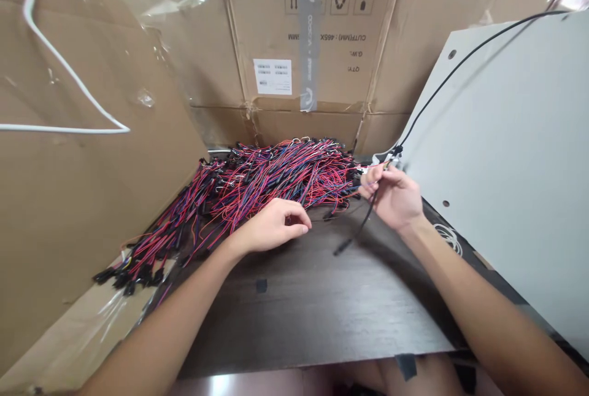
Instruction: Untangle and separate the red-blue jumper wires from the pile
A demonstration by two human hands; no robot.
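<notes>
Right hand point(391, 196): pinched around one black cable point(369, 214)
Left hand point(278, 224): curled (can't tell whether it holds anything)
Cable axis: slanting, free end down-left
Wire pile point(285, 178): one

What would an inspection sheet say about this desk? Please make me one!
Surface: dark tabletop with a small black patch.
Job's things: big heap of red and dark wires; thin black lead, one end dangling.
Clutter: coiled white cord at right.
Hands: right hand pinches the lead; left hand curled, grip unclear.
Cables: black cable before the white panel.
Surroundings: cardboard behind and left.
</notes>
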